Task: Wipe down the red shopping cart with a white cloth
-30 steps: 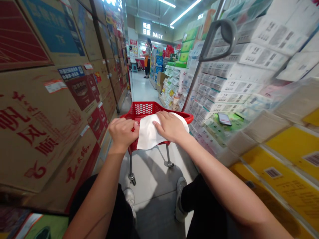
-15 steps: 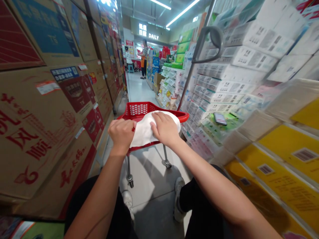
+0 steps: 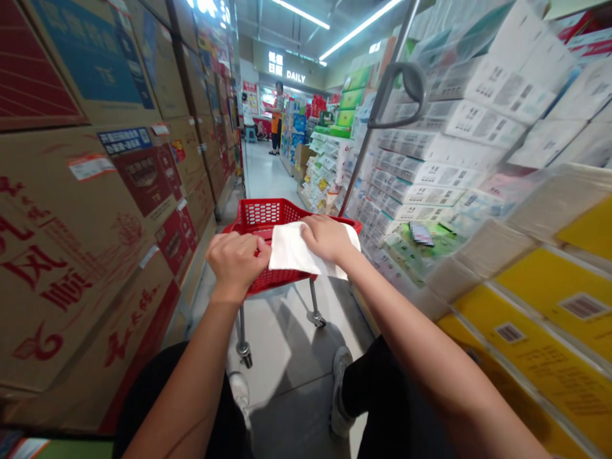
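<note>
A red plastic shopping basket cart (image 3: 261, 217) stands in front of me on thin metal legs with casters. My left hand (image 3: 238, 260) is closed in a fist over its near left rim. A white cloth (image 3: 289, 247) lies across the near right part of the cart, over the rim. My right hand (image 3: 327, 237) presses on this cloth from above, fingers curled over it, and the fingertips are partly hidden. The cloth's left edge reaches close to my left thumb. A grey loop handle (image 3: 399, 95) on a slanting metal pole rises from the cart's right side.
Stacked cardboard cartons (image 3: 71, 255) wall the left side. Packs of white tissue paper (image 3: 440, 166) and yellow packs (image 3: 549, 299) crowd the right. A person in an orange apron (image 3: 276, 121) stands far down the aisle floor (image 3: 265, 172). My shoes (image 3: 342, 389) flank the cart's near legs.
My right hand has slid the white cloth to the right along the rim, uncovering the cart's near left part. My left hand keeps its grip on the rim.
</note>
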`<state>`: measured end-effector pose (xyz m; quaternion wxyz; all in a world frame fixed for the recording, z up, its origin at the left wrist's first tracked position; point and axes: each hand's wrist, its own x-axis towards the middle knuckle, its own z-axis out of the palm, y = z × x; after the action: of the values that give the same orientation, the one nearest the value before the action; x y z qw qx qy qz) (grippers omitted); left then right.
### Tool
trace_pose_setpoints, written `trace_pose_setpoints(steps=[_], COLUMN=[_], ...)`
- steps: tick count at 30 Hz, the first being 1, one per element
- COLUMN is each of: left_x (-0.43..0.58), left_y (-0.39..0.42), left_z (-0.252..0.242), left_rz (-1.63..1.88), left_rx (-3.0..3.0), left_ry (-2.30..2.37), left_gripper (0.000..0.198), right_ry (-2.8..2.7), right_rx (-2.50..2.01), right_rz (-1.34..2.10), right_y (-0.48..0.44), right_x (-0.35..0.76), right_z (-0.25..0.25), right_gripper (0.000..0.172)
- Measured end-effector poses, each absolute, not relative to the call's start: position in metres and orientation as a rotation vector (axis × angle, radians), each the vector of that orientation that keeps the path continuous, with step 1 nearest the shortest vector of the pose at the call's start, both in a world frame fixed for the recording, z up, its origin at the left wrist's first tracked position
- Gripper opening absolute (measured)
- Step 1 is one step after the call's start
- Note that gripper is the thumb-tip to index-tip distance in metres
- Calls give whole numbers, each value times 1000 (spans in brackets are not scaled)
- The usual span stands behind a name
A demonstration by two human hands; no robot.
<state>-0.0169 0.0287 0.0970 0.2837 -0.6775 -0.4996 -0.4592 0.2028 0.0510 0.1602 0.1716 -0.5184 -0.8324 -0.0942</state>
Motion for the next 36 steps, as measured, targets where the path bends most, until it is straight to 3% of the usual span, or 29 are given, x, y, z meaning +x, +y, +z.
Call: trace_pose_setpoints(steps=[4,11,20,28,36], left_x=[-18,-18,-19,-18,-36], left_y=[26,22,25,27,29], left_z=[99,99,97,95,90], left_rz=[-1166,-1175,-1179,-1195,-1231], left_rx=[-1839,-1841,-1745,-1767,-1789], left_ry=[-1309,-1287,-1255,-1265,-1243], left_gripper=[27,24,26,27,20], right_ry=[-2398,-2247,-2002,-1969,-2045], right_rx=[-1270,-1801,-1309,-1545,-1413], right_rz=[-340,-249,-457,-494,-529], right_y=[40,59,24,50,32], right_x=[198,241,228,277,263], right_z=[155,161,111,122,112], right_gripper=[43,50,50,45,44])
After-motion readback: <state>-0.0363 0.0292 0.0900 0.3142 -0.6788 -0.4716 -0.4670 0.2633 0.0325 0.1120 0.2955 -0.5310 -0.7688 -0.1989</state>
